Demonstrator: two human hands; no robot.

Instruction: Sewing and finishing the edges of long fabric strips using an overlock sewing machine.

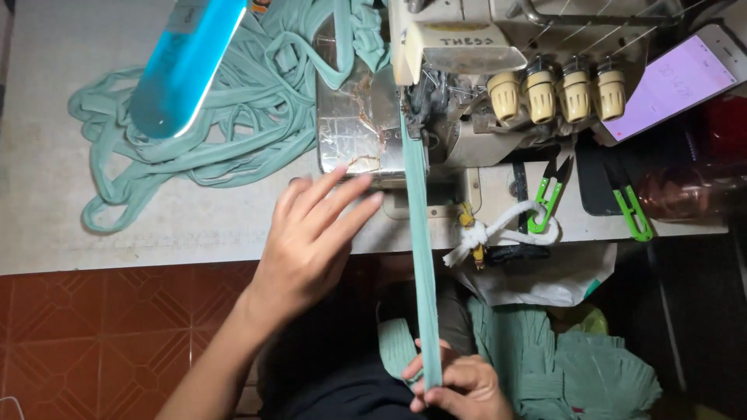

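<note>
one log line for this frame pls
left hand: open, flat at machine bed | right hand: pinching green strip | strip: taut into sewing machine

A narrow green fabric strip runs taut from the sewing machine down off the front edge of the counter. The right hand, low in the picture, pinches the strip's lower end between thumb and fingers. The left hand lies open with fingers spread, fingertips touching the counter edge just left of the strip, beside the machine's metal plate. A loose pile of green strips lies on the counter to the left, under a blue lamp. Two green thread snips and a phone sit to the right.
</note>
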